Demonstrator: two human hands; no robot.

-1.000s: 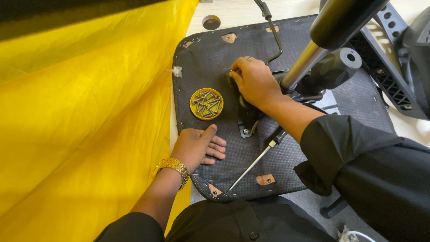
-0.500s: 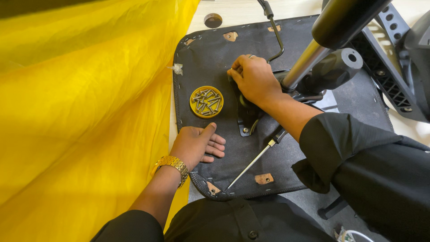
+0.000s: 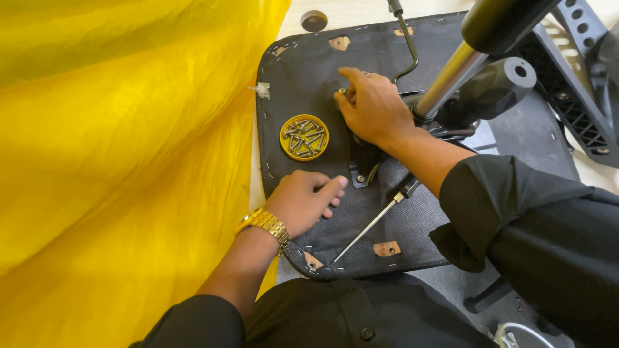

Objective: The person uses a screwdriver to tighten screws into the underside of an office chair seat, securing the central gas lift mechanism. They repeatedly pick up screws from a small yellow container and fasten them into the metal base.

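Many screws (image 3: 304, 137) wait in the yellow dish; your right hand (image 3: 373, 106) pinches one at the seat base (image 3: 412, 219), left hand (image 3: 303, 201) pressed flat, fingers spread.

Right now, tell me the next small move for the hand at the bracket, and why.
Probably pick up the screwdriver. The right hand pinches a small screw at the edge of the metal bracket on the black seat underside, with no tool in its grip. The left hand rests flat nearby, and more screws sit in the yellow lid.
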